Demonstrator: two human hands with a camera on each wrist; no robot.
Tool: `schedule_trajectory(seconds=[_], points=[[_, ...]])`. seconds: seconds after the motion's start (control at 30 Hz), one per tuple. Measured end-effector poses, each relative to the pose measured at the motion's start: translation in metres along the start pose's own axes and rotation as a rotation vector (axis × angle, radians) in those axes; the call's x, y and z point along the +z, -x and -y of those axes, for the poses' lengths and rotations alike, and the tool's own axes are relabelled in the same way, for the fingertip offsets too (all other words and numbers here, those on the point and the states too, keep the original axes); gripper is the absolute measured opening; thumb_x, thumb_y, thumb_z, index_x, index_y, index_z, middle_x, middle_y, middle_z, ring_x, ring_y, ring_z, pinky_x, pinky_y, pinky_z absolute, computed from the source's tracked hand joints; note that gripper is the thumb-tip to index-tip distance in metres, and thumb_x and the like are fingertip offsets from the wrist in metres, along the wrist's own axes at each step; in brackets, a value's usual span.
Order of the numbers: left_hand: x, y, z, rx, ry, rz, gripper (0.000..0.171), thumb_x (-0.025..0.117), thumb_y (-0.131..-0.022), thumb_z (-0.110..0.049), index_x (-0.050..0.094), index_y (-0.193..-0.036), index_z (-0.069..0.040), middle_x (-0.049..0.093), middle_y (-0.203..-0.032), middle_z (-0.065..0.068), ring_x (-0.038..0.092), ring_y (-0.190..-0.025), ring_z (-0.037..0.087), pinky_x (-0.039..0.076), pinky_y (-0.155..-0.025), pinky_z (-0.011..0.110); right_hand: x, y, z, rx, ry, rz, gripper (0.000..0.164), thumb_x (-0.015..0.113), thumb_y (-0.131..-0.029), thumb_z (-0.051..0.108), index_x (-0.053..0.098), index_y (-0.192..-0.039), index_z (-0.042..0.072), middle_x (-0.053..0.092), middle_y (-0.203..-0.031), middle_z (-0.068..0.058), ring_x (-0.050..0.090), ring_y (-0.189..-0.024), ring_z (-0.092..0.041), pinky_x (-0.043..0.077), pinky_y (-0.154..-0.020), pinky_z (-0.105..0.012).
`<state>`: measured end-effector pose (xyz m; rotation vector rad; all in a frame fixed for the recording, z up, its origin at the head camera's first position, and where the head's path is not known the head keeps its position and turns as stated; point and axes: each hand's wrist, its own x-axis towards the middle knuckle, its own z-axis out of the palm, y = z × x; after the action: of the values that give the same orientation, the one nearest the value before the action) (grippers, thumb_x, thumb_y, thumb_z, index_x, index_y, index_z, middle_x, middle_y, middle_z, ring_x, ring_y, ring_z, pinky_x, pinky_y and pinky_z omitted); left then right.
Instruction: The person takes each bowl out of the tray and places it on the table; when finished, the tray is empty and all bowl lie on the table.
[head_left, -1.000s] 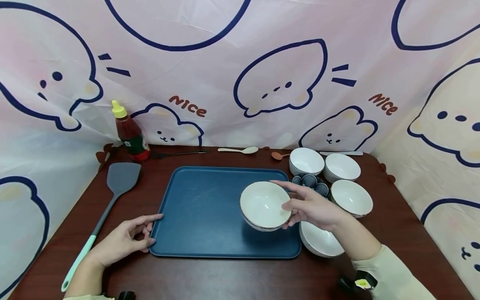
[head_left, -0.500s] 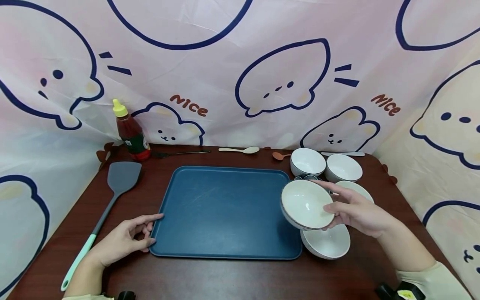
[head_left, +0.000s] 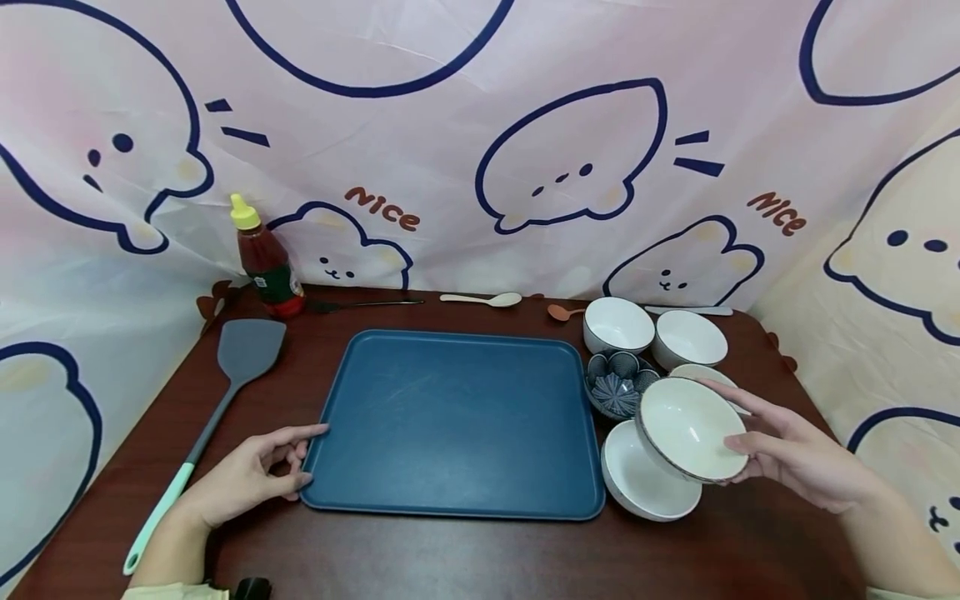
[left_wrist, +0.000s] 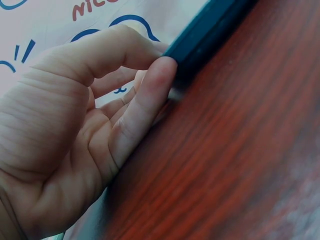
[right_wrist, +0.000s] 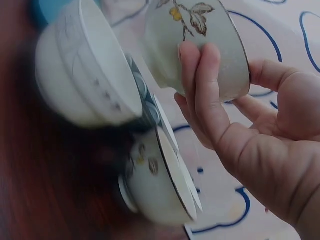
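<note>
My right hand (head_left: 798,454) grips a white bowl (head_left: 686,427), thumb over its rim and fingers on its outside wall. The bowl is tilted and overlaps another white bowl (head_left: 637,479) in the head view. In the right wrist view, the held bowl (right_wrist: 225,55) shows a brown leaf and yellow berry pattern. My left hand (head_left: 243,471) holds the left edge of a blue rectangular tray (head_left: 457,425). Its thumb and index finger are on the tray's rim (left_wrist: 197,40) in the left wrist view.
Two white bowls (head_left: 617,325) stand at the back right, with another partly hidden behind the held one. Beside them sits a dark patterned bowl (head_left: 615,396). A spatula (head_left: 251,350) and red sauce bottle (head_left: 270,271) are left; spoons (head_left: 502,300) lie along the back.
My right hand has carried the white bowl rightward from over the tray to beside the other bowls, uncovering the dark patterned bowl. My left hand stays at the tray edge.
</note>
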<state>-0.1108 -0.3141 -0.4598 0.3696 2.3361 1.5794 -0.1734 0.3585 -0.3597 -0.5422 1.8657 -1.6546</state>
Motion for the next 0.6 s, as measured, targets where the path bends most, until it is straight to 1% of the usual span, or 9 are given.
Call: schedule_trajectory(seconds=[0.03, 0.17, 0.27, 0.4, 0.6], points=[[0.0, 0.0, 0.0, 0.0, 0.001, 0.001, 0.061, 0.07, -0.092, -0.008, 0.044, -0.146, 0.001, 0.052, -0.097, 0.015, 0.059, -0.08, 0.012, 0.059, -0.064, 0.036, -0.002, 0.004, -0.001, 0.003, -0.005, -0.003, 0.066, 0.034, -0.103, -0.008, 0.012, -0.161, 0.016, 0.046, -0.143, 0.007, 0.071, -0.099, -0.031, 0.06, -0.08, -0.045], [-0.001, 0.0, -0.001, 0.001, -0.004, -0.001, 0.061, 0.07, -0.092, -0.009, 0.044, -0.146, 0.0, 0.052, -0.097, 0.014, 0.06, -0.08, 0.013, 0.059, -0.064, 0.036, -0.012, 0.02, -0.007, 0.026, -0.006, -0.004, 0.069, 0.033, -0.104, -0.007, 0.008, -0.161, 0.02, 0.048, -0.141, 0.012, 0.069, -0.101, -0.031, 0.06, -0.081, -0.047], [-0.002, 0.001, -0.002, 0.007, -0.008, -0.007, 0.061, 0.07, -0.092, -0.009, 0.044, -0.147, 0.0, 0.052, -0.096, 0.013, 0.059, -0.08, 0.013, 0.059, -0.063, 0.036, -0.017, 0.027, -0.011, 0.043, -0.011, -0.008, 0.071, 0.033, -0.103, -0.007, 0.006, -0.162, 0.022, 0.047, -0.14, 0.012, 0.069, -0.102, -0.031, 0.059, -0.082, -0.049], [-0.002, 0.002, -0.004, 0.015, 0.0, -0.012, 0.061, 0.07, -0.092, -0.008, 0.044, -0.146, 0.002, 0.052, -0.095, 0.011, 0.059, -0.079, 0.013, 0.058, -0.061, 0.035, -0.023, 0.035, -0.016, 0.038, -0.023, 0.008, 0.072, 0.031, -0.103, -0.01, 0.003, -0.161, 0.021, 0.046, -0.141, 0.011, 0.069, -0.103, -0.032, 0.059, -0.082, -0.049], [0.0, 0.001, -0.005, 0.028, 0.011, -0.002, 0.061, 0.07, -0.092, -0.007, 0.043, -0.146, 0.003, 0.052, -0.095, 0.012, 0.058, -0.079, 0.013, 0.058, -0.061, 0.035, -0.031, 0.048, -0.021, 0.013, -0.083, 0.026, 0.076, 0.03, -0.1, -0.016, 0.001, -0.161, 0.018, 0.044, -0.143, 0.007, 0.069, -0.104, -0.033, 0.059, -0.079, -0.05]])
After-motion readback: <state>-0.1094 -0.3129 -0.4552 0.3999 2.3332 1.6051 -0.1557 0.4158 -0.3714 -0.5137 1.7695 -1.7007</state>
